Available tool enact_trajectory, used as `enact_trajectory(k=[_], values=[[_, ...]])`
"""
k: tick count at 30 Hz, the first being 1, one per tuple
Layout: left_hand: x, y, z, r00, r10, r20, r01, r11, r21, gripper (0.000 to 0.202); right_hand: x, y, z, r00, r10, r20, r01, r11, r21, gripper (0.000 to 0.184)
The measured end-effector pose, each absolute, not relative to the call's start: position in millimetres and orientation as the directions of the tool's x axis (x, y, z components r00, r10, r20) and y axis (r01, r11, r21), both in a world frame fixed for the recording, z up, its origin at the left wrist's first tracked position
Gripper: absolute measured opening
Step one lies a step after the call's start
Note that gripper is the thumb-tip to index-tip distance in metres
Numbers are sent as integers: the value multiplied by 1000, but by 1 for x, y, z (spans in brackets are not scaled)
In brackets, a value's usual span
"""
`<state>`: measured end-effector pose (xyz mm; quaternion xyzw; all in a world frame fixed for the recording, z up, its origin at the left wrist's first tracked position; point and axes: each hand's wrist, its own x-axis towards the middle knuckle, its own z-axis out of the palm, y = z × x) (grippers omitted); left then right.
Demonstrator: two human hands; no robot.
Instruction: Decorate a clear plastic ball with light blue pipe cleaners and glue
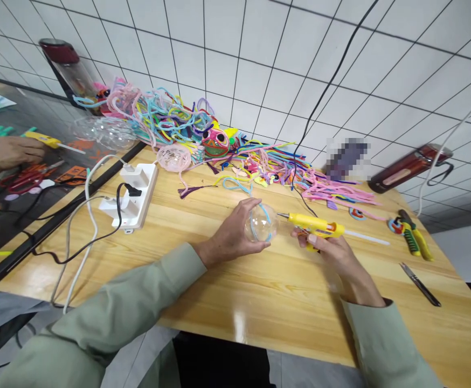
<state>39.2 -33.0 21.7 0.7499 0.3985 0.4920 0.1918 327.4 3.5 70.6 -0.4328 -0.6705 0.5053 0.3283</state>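
Note:
My left hand [235, 231] is closed around a clear plastic ball [262, 222] over the wooden table. A light blue pipe cleaner [237, 185] curves over the ball, and its loose length trails off beyond the fingers. In my right hand [328, 250] is a yellow hot glue gun [316, 224], with a white glue stick [368, 237] poking out of its back. The metal nozzle points left, close to the ball's right side; whether it touches, I cannot tell.
Pipe cleaners [171, 116] heap along the wall beside a decorated ball [216, 141]. A power strip [140, 196] with cords stands left. Pliers [415, 237], small snips [421, 284] and a dark red flask [411, 167] lie right. Another person's hand [11, 156] holds a glue gun at far left.

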Motion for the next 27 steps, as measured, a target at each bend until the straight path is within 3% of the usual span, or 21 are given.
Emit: enact_trajectory(k=[11, 16, 23, 27], values=[[38, -36, 29, 270, 757, 595, 413, -650, 639, 95, 320, 3, 72, -410, 910, -55, 199, 31, -979, 54], [38, -36, 27, 270, 746, 608, 397, -662, 636, 87, 328, 8, 62, -317, 948, 25, 201, 93, -975, 48], [38, -34, 28, 253, 776, 578, 382, -629, 677, 83, 331, 0, 74, -528, 847, -60, 223, 70, -972, 47], [37, -35, 28, 257, 778, 573, 377, -627, 681, 83, 329, 0, 79, -561, 825, -61, 261, 107, -959, 47]])
